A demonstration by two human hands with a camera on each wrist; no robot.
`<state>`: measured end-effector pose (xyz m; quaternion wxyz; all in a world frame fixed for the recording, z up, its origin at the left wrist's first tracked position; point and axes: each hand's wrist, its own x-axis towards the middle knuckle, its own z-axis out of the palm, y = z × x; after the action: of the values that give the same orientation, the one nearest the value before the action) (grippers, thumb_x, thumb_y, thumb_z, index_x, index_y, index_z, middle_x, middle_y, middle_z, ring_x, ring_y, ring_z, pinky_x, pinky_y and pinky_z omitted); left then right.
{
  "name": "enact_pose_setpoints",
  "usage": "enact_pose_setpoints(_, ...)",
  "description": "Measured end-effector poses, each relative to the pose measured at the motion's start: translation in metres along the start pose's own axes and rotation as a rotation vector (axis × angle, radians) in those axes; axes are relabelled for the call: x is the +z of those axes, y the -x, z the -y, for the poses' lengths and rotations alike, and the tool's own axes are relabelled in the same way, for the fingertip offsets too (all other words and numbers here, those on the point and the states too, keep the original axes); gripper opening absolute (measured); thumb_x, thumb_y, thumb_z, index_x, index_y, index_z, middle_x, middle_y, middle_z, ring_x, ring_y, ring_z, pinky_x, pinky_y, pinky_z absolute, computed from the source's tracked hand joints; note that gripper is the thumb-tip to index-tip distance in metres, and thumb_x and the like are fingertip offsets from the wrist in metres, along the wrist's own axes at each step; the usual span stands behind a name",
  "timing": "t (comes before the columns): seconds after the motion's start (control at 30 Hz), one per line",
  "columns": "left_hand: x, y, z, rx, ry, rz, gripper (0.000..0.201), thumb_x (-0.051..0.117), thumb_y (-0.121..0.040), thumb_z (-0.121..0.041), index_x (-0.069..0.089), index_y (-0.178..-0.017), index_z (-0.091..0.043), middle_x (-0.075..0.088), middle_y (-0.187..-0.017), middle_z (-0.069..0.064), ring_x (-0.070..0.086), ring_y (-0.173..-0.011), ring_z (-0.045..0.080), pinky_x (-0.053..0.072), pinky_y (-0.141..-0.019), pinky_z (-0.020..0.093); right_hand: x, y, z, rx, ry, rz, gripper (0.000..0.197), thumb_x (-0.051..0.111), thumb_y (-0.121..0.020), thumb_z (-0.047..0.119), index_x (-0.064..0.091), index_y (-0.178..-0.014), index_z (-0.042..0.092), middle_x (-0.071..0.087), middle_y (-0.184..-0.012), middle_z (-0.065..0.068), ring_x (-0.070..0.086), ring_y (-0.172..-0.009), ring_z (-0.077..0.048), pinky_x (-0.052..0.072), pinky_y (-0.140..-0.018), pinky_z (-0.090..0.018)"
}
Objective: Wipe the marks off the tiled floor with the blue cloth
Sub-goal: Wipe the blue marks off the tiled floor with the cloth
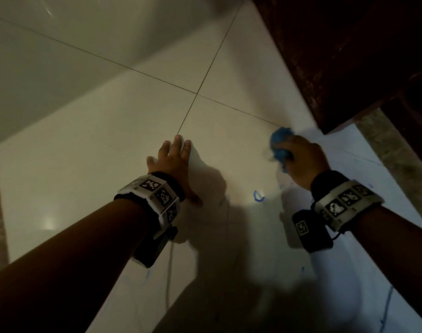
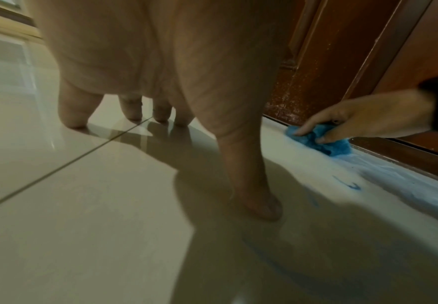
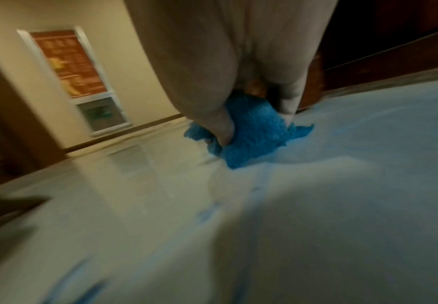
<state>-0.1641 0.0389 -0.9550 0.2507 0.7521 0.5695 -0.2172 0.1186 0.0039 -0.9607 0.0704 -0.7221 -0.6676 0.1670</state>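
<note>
The right hand (image 1: pixel 303 159) is curled over the bunched blue cloth (image 1: pixel 280 146), which is pinched between thumb and fingers and pressed onto the tiled floor (image 1: pixel 84 164) just beside the dark wooden door (image 1: pixel 349 56). The left hand (image 1: pixel 173 159) is spread flat, fingers straight, fingertips and thumb braced on the floor well apart from the door and holding nothing (its arm is extended forward). Blue marks (image 1: pixel 259 197) are seen on the floor near the cloth, on the side away from the door.
</note>
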Motion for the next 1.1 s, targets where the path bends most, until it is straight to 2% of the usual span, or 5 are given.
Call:
enact_pose_setpoints(0.1, 0.0, 0.002, 0.001, 0.006, 0.014, 0.006, 0.145, 0.086, -0.052, -0.06, -0.011, -0.153, -0.02, -0.015, -0.16, 0.0, -0.007, -0.148, 0.027, 0.016, -0.116, 0.057, -0.002, -0.004, -0.012, -0.049, -0.08, 0.009, 0.038, 0.058, -0.082, -0.006, 0.064, -0.118, 0.006, 0.052, -0.134, -0.018, 0.05, -0.122, -0.034, 0.028, -0.103, -0.014)
enact_pose_setpoints(0.6, 0.001, 0.003, 0.003, 0.019, 0.023, 0.012, 0.145, 0.084, -0.054, -0.062, -0.013, -0.152, -0.021, -0.019, -0.16, 0.0, -0.01, -0.148, 0.026, 0.012, -0.117, 0.057, -0.018, -0.013, -0.027, 0.242, 0.051, 0.077, 0.04, 0.047, -0.092, 0.012, 0.052, -0.131, 0.016, 0.039, -0.143, -0.017, 0.04, -0.126, -0.039, 0.03, -0.107, -0.043)
enact_pose_setpoints(0.87, 0.002, 0.003, 0.003, 0.015, 0.042, 0.015, 0.144, 0.084, -0.055, -0.06, -0.015, -0.152, -0.021, -0.021, -0.159, 0.0, -0.011, -0.148, 0.026, 0.008, -0.118, 0.056, 0.032, 0.016, 0.062, -0.324, -0.057, 0.11, 0.04, 0.051, -0.076, 0.017, 0.069, -0.111, 0.011, 0.062, -0.116, -0.019, 0.059, -0.096, -0.039, 0.039, -0.094, -0.031)
enact_pose_setpoints(0.97, 0.004, 0.006, 0.006, 0.029, 0.046, 0.008, 0.141, 0.082, -0.058, -0.061, -0.015, -0.152, -0.021, -0.022, -0.159, 0.0, -0.012, -0.148, 0.025, 0.007, -0.118, 0.055, 0.014, -0.006, 0.033, -0.146, -0.16, -0.025, 0.033, 0.055, -0.079, -0.003, 0.069, -0.108, 0.003, 0.061, -0.119, -0.022, 0.061, -0.099, -0.029, 0.034, -0.088, -0.004)
enact_pose_setpoints(1.1, 0.005, 0.006, 0.006, 0.027, 0.046, 0.006, 0.141, 0.082, -0.058, -0.061, -0.015, -0.152, -0.021, -0.022, -0.159, 0.0, -0.013, -0.148, 0.025, 0.007, -0.118, 0.056, -0.007, -0.021, -0.003, 0.213, 0.03, -0.012, 0.033, 0.05, -0.089, 0.004, 0.06, -0.121, 0.006, 0.051, -0.131, -0.017, 0.051, -0.115, -0.034, 0.037, -0.093, -0.027)
